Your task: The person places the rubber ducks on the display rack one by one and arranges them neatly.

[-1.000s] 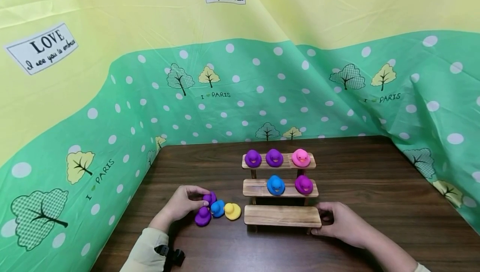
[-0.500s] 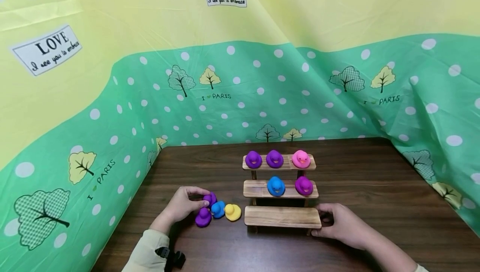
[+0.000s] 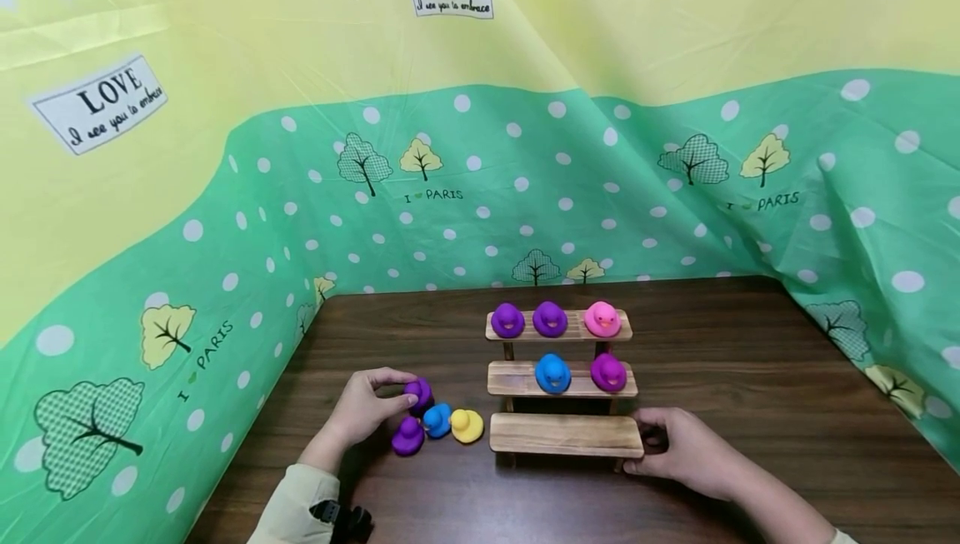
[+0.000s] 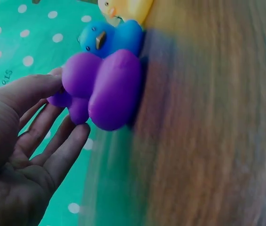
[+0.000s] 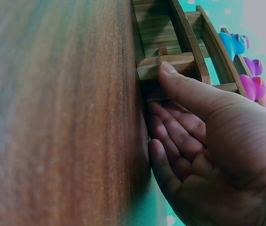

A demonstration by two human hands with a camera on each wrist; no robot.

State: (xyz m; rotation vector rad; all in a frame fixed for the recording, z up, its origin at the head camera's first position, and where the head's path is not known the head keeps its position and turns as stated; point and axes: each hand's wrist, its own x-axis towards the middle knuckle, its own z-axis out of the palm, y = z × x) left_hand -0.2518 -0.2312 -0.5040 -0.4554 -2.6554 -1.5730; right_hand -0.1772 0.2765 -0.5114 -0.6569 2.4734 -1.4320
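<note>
Pinching purple duck (image 3: 421, 394), left grip (image 3: 366, 407), holding shelf (image 3: 567, 434), right grip (image 3: 678, 448), on dark table (image 3: 705, 361), dotted cloth (image 3: 495, 144) behind

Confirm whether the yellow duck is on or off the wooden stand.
Off: the yellow duck sits on the table, left of the wooden stand.

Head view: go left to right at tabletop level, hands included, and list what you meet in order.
Left hand → nearer purple duck → blue duck → yellow duck → wooden shelf → right hand. The farther purple duck overlaps its neighbours' span, so it is left out.
</note>
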